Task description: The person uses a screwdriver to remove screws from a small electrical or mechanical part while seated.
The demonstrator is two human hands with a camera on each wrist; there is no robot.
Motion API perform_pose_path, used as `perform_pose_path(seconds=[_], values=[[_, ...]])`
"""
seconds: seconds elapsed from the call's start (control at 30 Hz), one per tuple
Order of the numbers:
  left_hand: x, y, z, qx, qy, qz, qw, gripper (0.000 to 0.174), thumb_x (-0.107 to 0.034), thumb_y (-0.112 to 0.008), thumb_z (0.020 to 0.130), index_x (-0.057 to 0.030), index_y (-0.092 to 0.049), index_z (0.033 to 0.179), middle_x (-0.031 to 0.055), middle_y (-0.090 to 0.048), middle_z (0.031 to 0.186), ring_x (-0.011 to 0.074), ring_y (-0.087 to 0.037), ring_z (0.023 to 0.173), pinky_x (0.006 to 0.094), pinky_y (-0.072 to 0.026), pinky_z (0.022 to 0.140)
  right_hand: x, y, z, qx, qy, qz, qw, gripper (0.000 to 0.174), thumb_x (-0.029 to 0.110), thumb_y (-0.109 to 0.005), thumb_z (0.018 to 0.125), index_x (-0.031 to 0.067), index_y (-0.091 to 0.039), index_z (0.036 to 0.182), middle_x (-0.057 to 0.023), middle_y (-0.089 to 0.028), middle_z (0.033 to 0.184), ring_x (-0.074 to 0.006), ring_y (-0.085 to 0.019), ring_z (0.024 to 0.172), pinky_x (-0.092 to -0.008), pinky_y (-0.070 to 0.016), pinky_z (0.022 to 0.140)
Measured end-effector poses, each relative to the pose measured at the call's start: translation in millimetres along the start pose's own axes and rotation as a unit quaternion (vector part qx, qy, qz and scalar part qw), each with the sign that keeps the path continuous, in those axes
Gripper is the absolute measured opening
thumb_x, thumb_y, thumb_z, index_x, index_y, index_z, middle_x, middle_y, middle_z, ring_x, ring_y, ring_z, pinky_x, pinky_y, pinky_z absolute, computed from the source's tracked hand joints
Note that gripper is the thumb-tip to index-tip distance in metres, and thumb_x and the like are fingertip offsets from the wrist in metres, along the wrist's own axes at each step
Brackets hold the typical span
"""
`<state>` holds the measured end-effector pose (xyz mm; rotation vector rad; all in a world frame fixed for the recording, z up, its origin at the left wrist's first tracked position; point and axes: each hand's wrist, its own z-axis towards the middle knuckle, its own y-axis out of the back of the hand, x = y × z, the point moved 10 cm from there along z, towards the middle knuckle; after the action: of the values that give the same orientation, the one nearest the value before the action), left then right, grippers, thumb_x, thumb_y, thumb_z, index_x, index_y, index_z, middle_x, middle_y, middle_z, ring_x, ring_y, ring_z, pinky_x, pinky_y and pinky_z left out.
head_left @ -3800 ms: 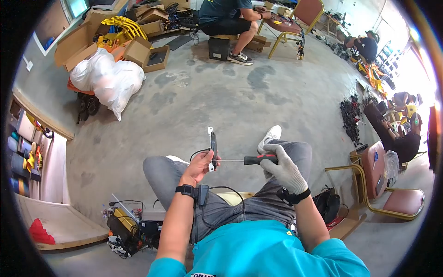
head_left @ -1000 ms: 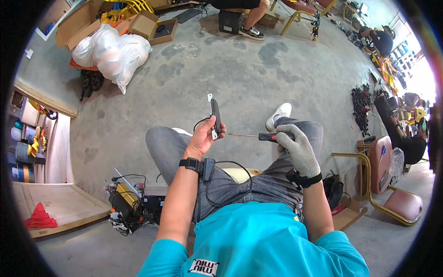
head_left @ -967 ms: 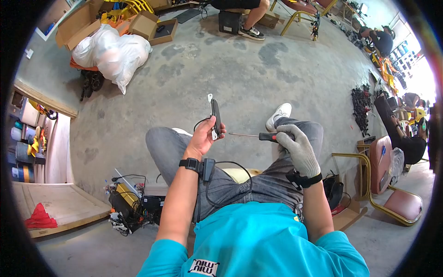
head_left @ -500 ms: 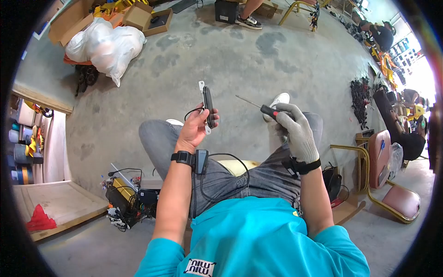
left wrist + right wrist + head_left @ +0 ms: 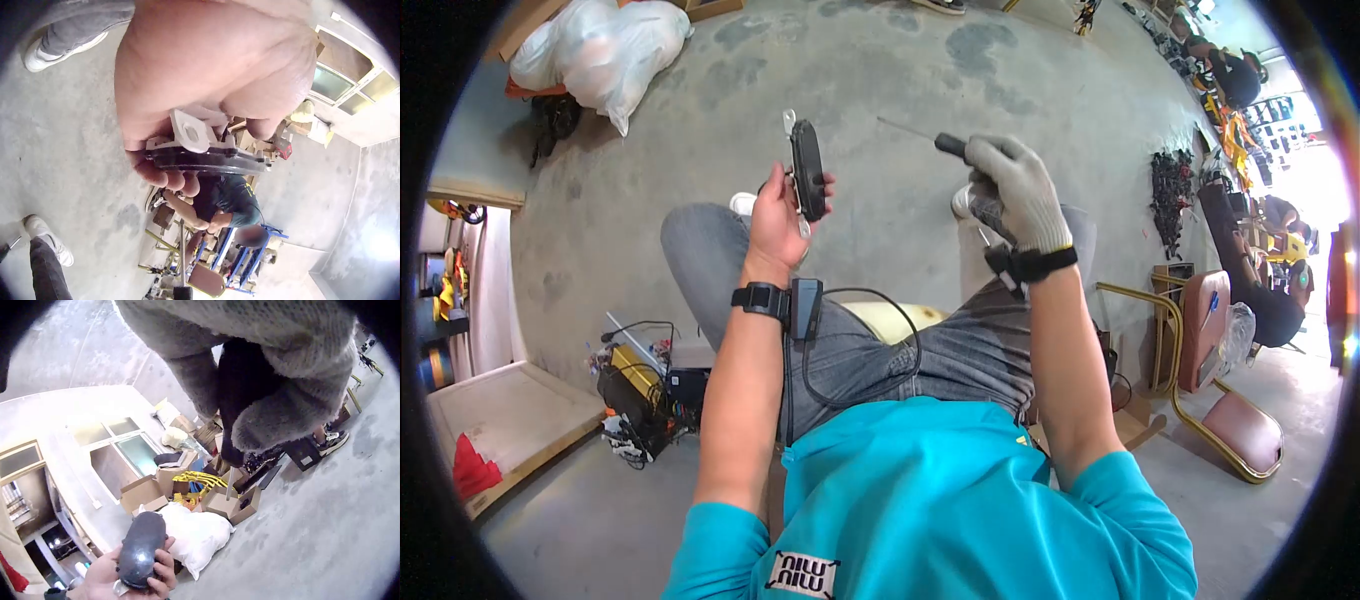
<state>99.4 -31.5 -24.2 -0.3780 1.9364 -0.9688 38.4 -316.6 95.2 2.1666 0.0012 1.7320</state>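
Note:
My bare left hand [image 5: 772, 225] holds a long, rounded black housing [image 5: 808, 165] upright, its fingers wrapped behind the far edge and the thumb lifted away. White tabs with holes stick out at both ends of it; one tab [image 5: 189, 132] faces the left wrist camera. The housing's smooth outer face [image 5: 142, 550] shows in the right wrist view. To the right, my right hand [image 5: 1025, 190], in a grey knitted glove, grips a screwdriver [image 5: 950, 145] by its black handle. Its thin shaft points up and left, apart from the housing.
A pale bag [image 5: 605, 55] lies at the upper left. Cables and electronics [image 5: 650, 395] are heaped beside my left knee, near a wooden board [image 5: 520, 410]. On the right stands a chair [image 5: 1205, 330] with a metal frame. Other people are in the background.
The screwdriver tip was at the housing at first; now they are apart. Both hands have moved up and forward, and the left has tilted the housing to show more of its broad face.

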Motion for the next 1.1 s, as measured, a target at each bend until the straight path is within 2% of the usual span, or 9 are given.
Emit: perform_pose_path(seconds=[0.03,0.3,0.37,0.43,0.47,0.63,0.73,0.83,1.1], values=[[-2,-1,-1,-0.008,-0.010,-0.020,1.000,0.051,-0.044,-0.036,0.110,-0.0016,-0.062,0.119,0.0179,-0.072,0.104,0.0243,-0.070,0.089,0.0372,-0.0581,0.078,-7,1,4,-0.033,-0.066,0.066,0.995,0.033,0.025,-0.069,0.089,-0.0023,-0.072,0.107,-0.0046,-0.066,0.085,-0.0115,-0.060,0.069,-0.0271,-0.0520,0.064],[-12,-15,-3,0.035,-0.032,-0.065,0.997,0.052,-0.036,-0.037,0.110,0.0005,-0.048,0.145,0.0173,-0.070,0.107,0.0265,-0.069,0.093,0.0392,-0.0587,0.082,-65,-23,44,0.005,-0.123,0.150,0.981,0.026,0.021,-0.074,0.090,-0.0022,-0.068,0.102,-0.0033,-0.061,0.080,-0.0108,-0.055,0.067,-0.0241,-0.0462,0.057],[-10,-16,-3,0.011,-0.026,-0.073,0.997,0.053,-0.037,-0.038,0.109,0.0014,-0.048,0.145,0.0171,-0.070,0.106,0.0263,-0.069,0.092,0.0388,-0.0586,0.081,-90,-43,47,0.082,-0.170,0.149,0.971,0.023,0.018,-0.076,0.088,-0.0022,-0.069,0.094,-0.0017,-0.056,0.071,-0.0110,-0.052,0.057,-0.0262,-0.0443,0.050],[-11,-17,-1,0.008,-0.021,-0.070,0.997,0.055,-0.038,-0.039,0.109,0.0035,-0.048,0.144,0.0173,-0.070,0.106,0.0260,-0.069,0.091,0.0386,-0.0581,0.081,-135,-50,45,0.006,-0.247,0.209,0.946,0.019,0.014,-0.075,0.090,-0.0039,-0.072,0.094,-0.0013,-0.054,0.064,-0.0119,-0.051,0.047,-0.0279,-0.0403,0.042],[-10,-22,-2,0.018,-0.020,-0.089,0.996,0.054,-0.036,-0.039,0.108,0.0031,-0.048,0.144,0.0175,-0.070,0.106,0.0264,-0.069,0.091,0.0391,-0.0575,0.082,-143,-54,45,0.029,-0.277,0.135,0.951,0.018,0.012,-0.072,0.091,-0.0046,-0.073,0.100,-0.0014,-0.056,0.064,-0.0130,-0.052,0.044,-0.0277,-0.0394,0.040],[6,13,15,-0.035,-0.007,-0.126,0.991,0.052,-0.033,-0.038,0.107,0.0031,-0.050,0.142,0.0172,-0.069,0.107,0.0281,-0.068,0.091,0.0401,-0.0563,0.084,-227,-71,45,0.064,-0.318,0.069,0.943,0.017,0.014,-0.073,0.089,0.0014,-0.065,0.082,-0.0010,-0.052,0.061,-0.0109,-0.046,0.044,-0.0272,-0.0318,0.040],[6,6,28,-0.058,0.000,-0.157,0.986,0.051,-0.032,-0.037,0.107,0.0027,-0.050,0.141,0.0170,-0.069,0.106,0.0285,-0.067,0.093,0.0406,-0.0556,0.086,-269,-83,46,0.087,-0.316,0.004,0.945,0.033,0.026,-0.073,0.085,-0.0023,-0.064,0.070,-0.0055,-0.056,0.058,-0.0162,-0.051,0.049,-0.0334,-0.0368,0.045],[14,6,34,-0.067,0.019,-0.154,0.986,0.053,-0.037,-0.037,0.108,0.0022,-0.050,0.141,0.0166,-0.068,0.105,0.0289,-0.066,0.095,0.0416,-0.0545,0.087,-306,-85,43,0.092,-0.341,-0.097,0.931,0.042,0.037,-0.073,0.082,-0.0051,-0.072,0.083,-0.0101,-0.064,0.065,-0.0201,-0.060,0.056,-0.0368,-0.0472,0.056],[14,-9,42,-0.084,0.025,-0.107,0.990,0.057,-0.042,-0.030,0.111,0.0032,-0.051,0.140,0.0177,-0.069,0.101,0.0259,-0.067,0.093,0.0384,-0.0546,0.087,-360,-97,56,0.132,-0.345,-0.254,0.894,0.049,0.046,-0.063,0.085,-0.0013,-0.076,0.089,-0.0221,-0.072,0.076,-0.0339,-0.072,0.071,-0.0430,-0.0536,0.067]])
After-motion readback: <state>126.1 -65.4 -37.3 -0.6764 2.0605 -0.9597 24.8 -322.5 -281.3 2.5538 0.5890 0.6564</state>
